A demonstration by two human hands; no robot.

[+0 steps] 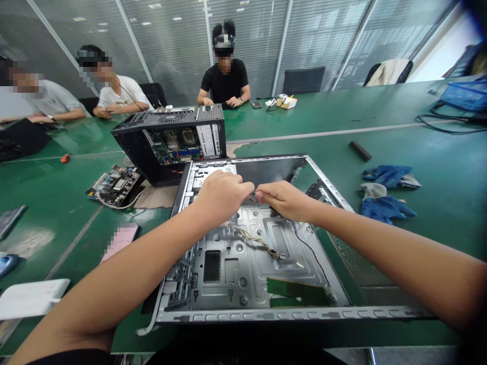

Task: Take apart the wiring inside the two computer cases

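An open computer case (213,318) lies on its side in front of me, its bare metal inside facing up. Above its far half, my left hand (222,196) is closed in a pinch, knuckles up. My right hand (284,199) pinches close beside it, fingertips nearly meeting the left ones. Between them shows a short bit of thin dark cable (252,197); its ends are hidden. Below the hands, a twisted bundle of pale wires (255,239) crosses the case floor. A thin dark red wire (310,247) runs down the right side. Green memory modules (294,289) lie at the near right corner.
A second computer case (133,147) stands upright behind, its motherboard showing. Left of it lies a loose circuit board (116,183). Blue gloves (384,205) and a dark block (360,150) lie right. A white device (34,298) sits near left. Several people sit across the green table (411,152).
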